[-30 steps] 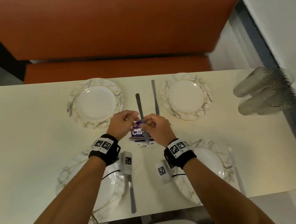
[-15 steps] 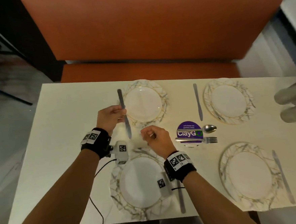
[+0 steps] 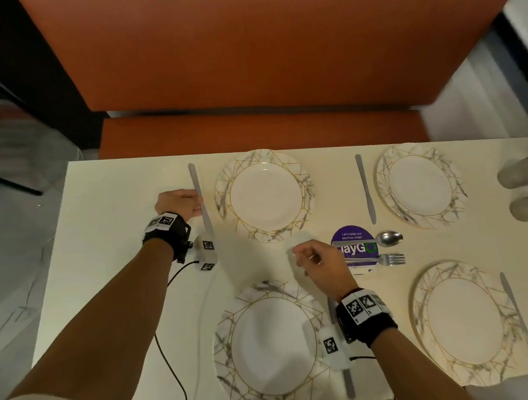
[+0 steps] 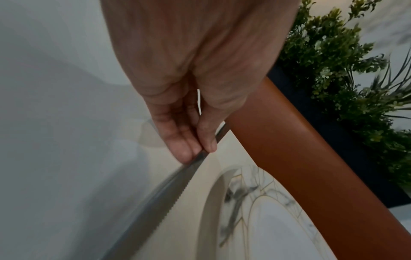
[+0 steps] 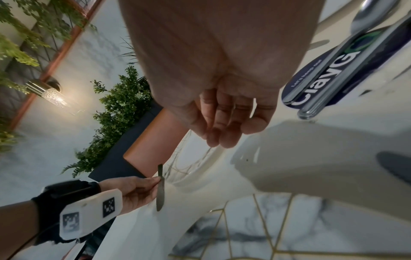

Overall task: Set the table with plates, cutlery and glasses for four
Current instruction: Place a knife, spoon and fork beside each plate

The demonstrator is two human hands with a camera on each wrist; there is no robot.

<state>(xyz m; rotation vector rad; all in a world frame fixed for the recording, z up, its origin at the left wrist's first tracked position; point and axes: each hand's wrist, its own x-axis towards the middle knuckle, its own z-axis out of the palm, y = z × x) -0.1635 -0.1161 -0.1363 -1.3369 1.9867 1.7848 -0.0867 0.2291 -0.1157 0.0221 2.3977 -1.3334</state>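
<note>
Four marbled, gold-lined plates stand on the cream table point(image 3: 111, 273). My left hand point(image 3: 198, 204) pinches a table knife point(image 3: 201, 201) at mid-length, just left of the far left plate point(image 3: 265, 196). The left wrist view shows thumb and fingertips point(image 4: 186, 153) closed on the serrated knife point(image 4: 162, 197) beside the plate's rim point(image 4: 240, 191). I cannot tell whether the knife touches the table. My right hand point(image 3: 301, 255) hovers between the two left plates, fingers loosely curled and holding nothing; its fingers point(image 5: 222, 130) look relaxed.
Knives lie beside the far right plate point(image 3: 419, 185), the near right plate point(image 3: 465, 320) and the near left plate point(image 3: 273, 346). A spoon point(image 3: 385, 239) and fork point(image 3: 384, 258) rest on a purple sticker point(image 3: 354, 235). Clear glasses point(image 3: 527, 181) lie at the right edge. An orange bench point(image 3: 251, 129) runs behind.
My left hand has carried the knife from the table's middle to the left side of the far left plate. The right hand has let go of it and stayed near the middle.
</note>
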